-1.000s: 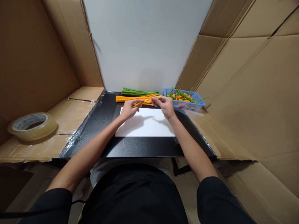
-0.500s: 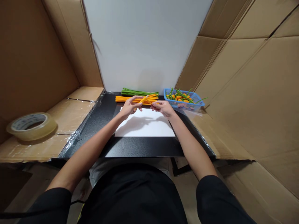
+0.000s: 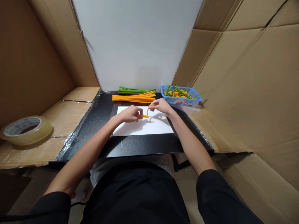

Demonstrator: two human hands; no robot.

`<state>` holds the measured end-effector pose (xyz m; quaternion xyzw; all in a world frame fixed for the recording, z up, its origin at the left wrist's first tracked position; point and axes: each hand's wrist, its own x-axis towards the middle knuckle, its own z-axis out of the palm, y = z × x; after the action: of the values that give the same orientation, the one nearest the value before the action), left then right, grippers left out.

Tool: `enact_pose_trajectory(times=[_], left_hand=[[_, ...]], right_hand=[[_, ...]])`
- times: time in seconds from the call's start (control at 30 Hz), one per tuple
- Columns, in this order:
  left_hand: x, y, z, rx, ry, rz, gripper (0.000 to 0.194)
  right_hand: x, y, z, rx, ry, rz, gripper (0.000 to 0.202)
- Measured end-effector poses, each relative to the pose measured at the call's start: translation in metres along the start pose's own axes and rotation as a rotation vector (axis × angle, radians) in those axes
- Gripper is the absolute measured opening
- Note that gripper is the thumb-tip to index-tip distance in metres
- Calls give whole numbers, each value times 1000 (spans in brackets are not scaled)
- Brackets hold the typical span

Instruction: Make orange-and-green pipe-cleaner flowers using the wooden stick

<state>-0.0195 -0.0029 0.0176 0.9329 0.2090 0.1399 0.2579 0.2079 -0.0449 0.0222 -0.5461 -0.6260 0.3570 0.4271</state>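
Note:
Over the white sheet (image 3: pixel 149 129), my left hand (image 3: pixel 129 114) is closed on one end of an orange pipe cleaner (image 3: pixel 147 112). The part by its fingers lies level and looks wound around a thin rod whose pale tip (image 3: pixel 149 116) sticks out to the right. From there the pipe cleaner bends upward to my right hand (image 3: pixel 161 106), which pinches its free end between thumb and fingers. Most of the rod is hidden in my left hand. Just behind the hands lies a bundle of orange pipe cleaners (image 3: pixel 130 98), with green pipe cleaners (image 3: pixel 135 91) beyond it.
A blue basket (image 3: pixel 179 100) at the back right holds orange and green pipe-cleaner pieces, some stems poking over its rim. On the cardboard at left lies a roll of clear tape (image 3: pixel 38 137). Cardboard walls (image 3: pixel 245 77) flank the black table (image 3: pixel 140 146).
Both hands have come down and nearer, from in front of the orange bundle to above the white sheet. The pipe cleaner's free end now rises toward my right hand. The view has shifted slightly.

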Motion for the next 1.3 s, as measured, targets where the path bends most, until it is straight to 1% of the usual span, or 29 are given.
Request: enact_pose_trajectory(times=[0.03, 0.1, 0.17, 0.2, 0.27, 0.33, 0.4, 0.47, 0.53, 0.6, 0.7, 0.77, 0.8, 0.87, 1.03, 1.1, 1.13, 1.2, 1.3], left_hand=[[1, -2, 1, 105, 35, -24, 7], [2, -6, 4, 274, 121, -98, 14], [2, -8, 6, 359, 223, -180, 19], [3, -9, 6, 363, 280, -218, 19], [3, -9, 7, 298, 395, -273, 15], [3, -10, 6, 165, 492, -293, 12], [4, -10, 6, 4, 552, -286, 12], [5, -10, 4, -142, 579, -270, 15], [6, -10, 1, -273, 554, -238, 18], [6, -8, -3, -403, 483, -190, 24], [3, -5, -9, -555, 306, -134, 31], [1, -4, -13, -568, 180, -117, 31], [0, -4, -14, -543, 131, -107, 30], [-2, -5, -17, -435, 73, -81, 28], [-5, -4, -21, -57, 28, -31, 14], [-5, -4, -20, 105, 26, -8, 15], [-4, -4, -19, 189, 36, -4, 18], [-3, -6, -15, 333, 92, -27, 23], [-1, -8, -10, 477, 220, -108, 24]], right_hand=[[0, -2, 0, 3, 27, -14, 34], [-1, -5, 1, 8, 69, -35, 34], [-2, -7, 1, 6, 92, -44, 34], [-3, -9, 2, 7, 97, -43, 34], [-3, -11, 3, 19, 92, -32, 33], [-4, -12, 4, 38, 74, -17, 32], [-3, -11, 5, 51, 46, 0, 31], [-3, -10, 3, 61, 28, 15, 30], [-2, -7, 0, 71, 20, 26, 30], [-2, -4, -3, 77, -8, 36, 32], [-1, 1, -9, 79, -79, 48, 35], [-1, 3, -12, 77, -102, 50, 35], [-2, 2, -13, 70, -103, 46, 35], [-2, 1, -14, 38, -100, 31, 33], [-3, -2, -10, -86, -61, -46, 22], [-2, -2, -5, -146, -38, -80, 16], [-1, -2, -3, -177, -18, -93, 13], [-1, -2, 2, -210, 37, -109, 11], [-1, -3, 8, -122, 121, -78, 16]])
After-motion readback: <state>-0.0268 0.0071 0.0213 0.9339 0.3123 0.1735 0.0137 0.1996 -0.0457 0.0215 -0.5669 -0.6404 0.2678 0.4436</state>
